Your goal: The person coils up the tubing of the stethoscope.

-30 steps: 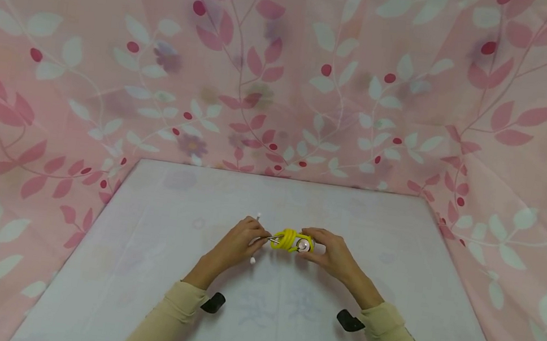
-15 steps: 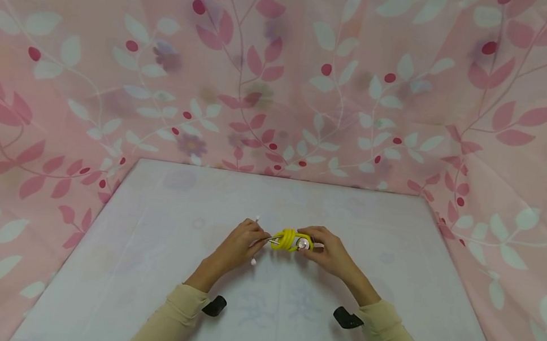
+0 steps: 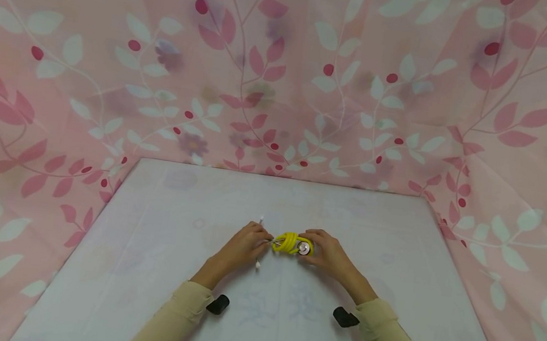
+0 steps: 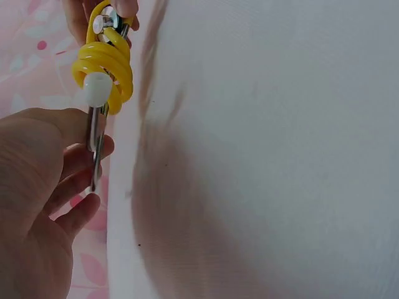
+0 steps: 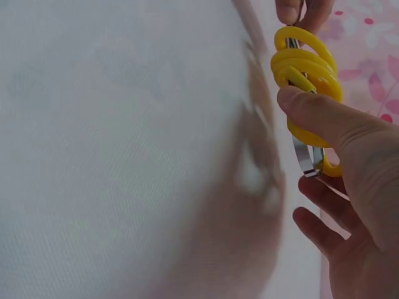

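A stethoscope with yellow tubing [image 3: 288,243] wound in several turns is held between my two hands, above the white table. My left hand [image 3: 242,246] pinches its metal ear tubes [image 4: 94,134]. A white ear tip [image 4: 98,89] stands out toward the camera in the left wrist view, and another ear tip [image 3: 258,265] sticks out below the hand in the head view. The round metal chest piece [image 3: 303,247] lies at the opposite end, beside the fingers of my right hand [image 3: 332,254]. There the thumb [image 5: 296,103] presses on the yellow coil and the fingers curl behind it.
A white cloth covers the table [image 3: 274,330]. Pink leaf-patterned fabric [image 3: 289,81] hangs behind it and along both sides. Black wrist mounts [image 3: 218,304] show under the forearms.
Both hands stay on the stethoscope and have shifted only slightly. The right hand has come a little closer to the left, and a pale part behind the chest piece is now covered by its fingers.
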`<state>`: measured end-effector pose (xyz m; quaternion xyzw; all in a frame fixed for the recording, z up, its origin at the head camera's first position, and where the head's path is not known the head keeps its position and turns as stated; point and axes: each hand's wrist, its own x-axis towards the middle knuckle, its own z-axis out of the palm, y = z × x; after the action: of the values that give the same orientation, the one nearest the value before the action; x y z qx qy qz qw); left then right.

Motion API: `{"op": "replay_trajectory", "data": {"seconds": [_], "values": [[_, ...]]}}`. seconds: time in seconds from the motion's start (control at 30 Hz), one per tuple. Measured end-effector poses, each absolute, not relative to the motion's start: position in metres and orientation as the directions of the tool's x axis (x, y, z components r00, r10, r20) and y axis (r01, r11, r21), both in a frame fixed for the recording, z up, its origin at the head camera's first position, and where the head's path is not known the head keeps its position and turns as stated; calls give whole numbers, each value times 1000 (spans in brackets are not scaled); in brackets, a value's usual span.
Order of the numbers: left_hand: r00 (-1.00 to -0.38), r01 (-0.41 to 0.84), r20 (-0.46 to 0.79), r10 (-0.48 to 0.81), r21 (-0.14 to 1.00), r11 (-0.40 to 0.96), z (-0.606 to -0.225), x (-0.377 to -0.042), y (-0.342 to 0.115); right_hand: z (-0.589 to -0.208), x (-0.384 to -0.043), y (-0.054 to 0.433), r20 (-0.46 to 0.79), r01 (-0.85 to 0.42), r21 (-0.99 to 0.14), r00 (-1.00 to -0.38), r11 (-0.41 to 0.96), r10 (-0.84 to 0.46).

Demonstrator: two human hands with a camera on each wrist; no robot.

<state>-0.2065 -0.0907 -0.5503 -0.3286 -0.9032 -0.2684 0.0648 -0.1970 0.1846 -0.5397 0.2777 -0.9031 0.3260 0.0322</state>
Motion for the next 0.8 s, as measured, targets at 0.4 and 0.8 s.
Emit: {"op": "replay_trajectory", "data": {"seconds": [0.4,0.8], "values": [[-795,596,231,561,472,649,-554,-206,-88,-547,-200,188,136,-461,-579,-868,673,-478],[-796,593,253,550,505,627,-550,-205,-84,-551,-202,186,74,-438,-540,-875,718,-479]]}}
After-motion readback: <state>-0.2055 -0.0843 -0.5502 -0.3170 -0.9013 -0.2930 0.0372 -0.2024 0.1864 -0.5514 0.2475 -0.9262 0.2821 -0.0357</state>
